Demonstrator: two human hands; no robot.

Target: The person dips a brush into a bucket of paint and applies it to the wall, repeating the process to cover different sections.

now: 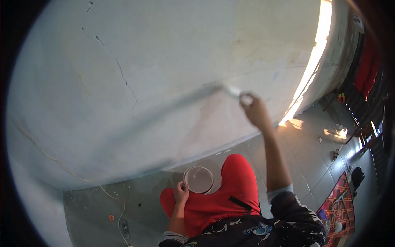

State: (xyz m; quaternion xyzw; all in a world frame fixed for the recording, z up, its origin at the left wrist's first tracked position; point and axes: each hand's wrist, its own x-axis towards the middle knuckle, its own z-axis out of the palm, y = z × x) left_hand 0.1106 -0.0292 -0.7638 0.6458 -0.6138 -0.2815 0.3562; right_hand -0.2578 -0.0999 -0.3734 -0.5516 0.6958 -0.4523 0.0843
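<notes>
My right hand is raised at the wall, its fingers closed round the handle of a pale brush-like tool that is blurred at its tip. The tool's end is at or close to the wall surface. Low in the view, my left hand grips the left rim of a round bucket beside my red-clad legs. Inside the bucket the contents look smooth and greyish. Jagged cracks run down the wall at the upper left.
A thin cable runs along the wall's left part and onto the tiled floor. An orange ring lies nearby. At the right are a red patterned mat with items on it, and a dark object.
</notes>
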